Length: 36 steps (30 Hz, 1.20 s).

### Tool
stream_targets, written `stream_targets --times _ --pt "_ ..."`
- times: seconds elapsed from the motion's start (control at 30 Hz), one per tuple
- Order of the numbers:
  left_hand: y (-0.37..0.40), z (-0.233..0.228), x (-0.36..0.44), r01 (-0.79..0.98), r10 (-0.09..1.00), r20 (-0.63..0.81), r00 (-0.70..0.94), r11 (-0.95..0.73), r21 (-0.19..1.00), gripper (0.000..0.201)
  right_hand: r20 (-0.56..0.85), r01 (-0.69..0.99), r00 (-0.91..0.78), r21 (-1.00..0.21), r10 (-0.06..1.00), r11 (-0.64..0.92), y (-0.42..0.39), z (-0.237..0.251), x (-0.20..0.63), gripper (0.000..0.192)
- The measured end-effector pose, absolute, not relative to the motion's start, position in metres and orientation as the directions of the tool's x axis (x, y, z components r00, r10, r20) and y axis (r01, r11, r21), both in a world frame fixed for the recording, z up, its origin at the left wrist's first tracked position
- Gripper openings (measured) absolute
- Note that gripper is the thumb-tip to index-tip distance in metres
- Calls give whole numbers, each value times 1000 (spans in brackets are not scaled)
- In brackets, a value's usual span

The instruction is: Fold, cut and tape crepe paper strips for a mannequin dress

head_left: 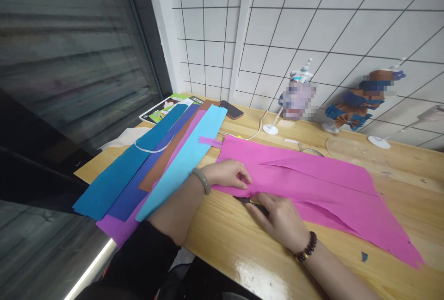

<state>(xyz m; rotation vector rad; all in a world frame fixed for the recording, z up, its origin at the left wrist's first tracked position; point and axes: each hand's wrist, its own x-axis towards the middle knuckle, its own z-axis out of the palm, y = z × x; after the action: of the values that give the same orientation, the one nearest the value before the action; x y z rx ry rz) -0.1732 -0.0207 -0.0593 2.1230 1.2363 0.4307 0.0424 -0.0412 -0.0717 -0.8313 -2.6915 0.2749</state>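
pink sheet [322, 177] right of light-blue strip [183, 161] | left hand [231, 174] just right of strip, loosely curled on sheet, cannot tell if pinching | right hand [279, 216] farther right, holding partly hidden dark tool [242, 199]

Tabletop [222, 244], wooden. Far left corner: printed booklet [159, 115], green and black. Far edge, left to right: dark phone [231, 109]; white cable [261, 128], curved; small dressed stand [301, 76], pale, partly blurred; second dressed stand [359, 99], blue and brown.

Magenta sheet [329, 175], sky-blue strip [187, 156], teal strip [128, 165], white wall [284, 27] gridded in black.
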Motion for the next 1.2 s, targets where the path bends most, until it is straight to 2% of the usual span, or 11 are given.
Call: stream_targets --times 0.17,0.27,0.47,0.9,1.2 --pt "-30 -41 -192 727 881 -259 396 -128 675 18 232 504 -792 -273 564 820 -41 -70 41 28" --pt "-33 -37 -194 765 868 -342 361 -66 640 16 224 506 -792 -279 567 816 -41 -69 41 27" --pt "-33 -39 -190 784 876 -335 346 -74 616 16 188 519 -795 -283 577 807 -43 -68 39 25" --pt "-32 -40 -188 800 885 -330 327 -73 595 12 222 500 -789 -311 573 808 -44 -71 34 29" --pt "-32 -43 -189 802 892 -311 329 -90 590 13 209 546 -764 -293 610 785 -49 -70 31 27"
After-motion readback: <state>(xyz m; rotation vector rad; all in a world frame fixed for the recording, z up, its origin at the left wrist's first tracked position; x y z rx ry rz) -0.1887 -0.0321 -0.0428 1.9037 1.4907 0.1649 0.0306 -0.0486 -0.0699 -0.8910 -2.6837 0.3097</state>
